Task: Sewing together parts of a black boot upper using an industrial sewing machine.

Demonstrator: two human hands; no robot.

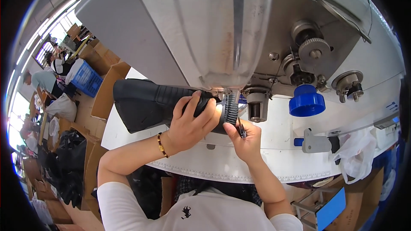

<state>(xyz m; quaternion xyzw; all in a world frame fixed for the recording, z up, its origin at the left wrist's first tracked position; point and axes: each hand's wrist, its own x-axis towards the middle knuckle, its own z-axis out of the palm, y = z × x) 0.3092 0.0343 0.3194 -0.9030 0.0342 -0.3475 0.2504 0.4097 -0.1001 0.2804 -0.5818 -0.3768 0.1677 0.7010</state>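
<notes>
The black piece juts leftward past the clasping left hand, the right hand gripping a dark tool.

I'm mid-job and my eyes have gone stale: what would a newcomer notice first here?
Probably the big pale machine filling the upper middle, with a bright blue round part under its right side. Next, the bulky black piece below it, held by the left hand, while the right hand grips a small dark tool at its right end. Far left, a blue basket stands out.
</notes>
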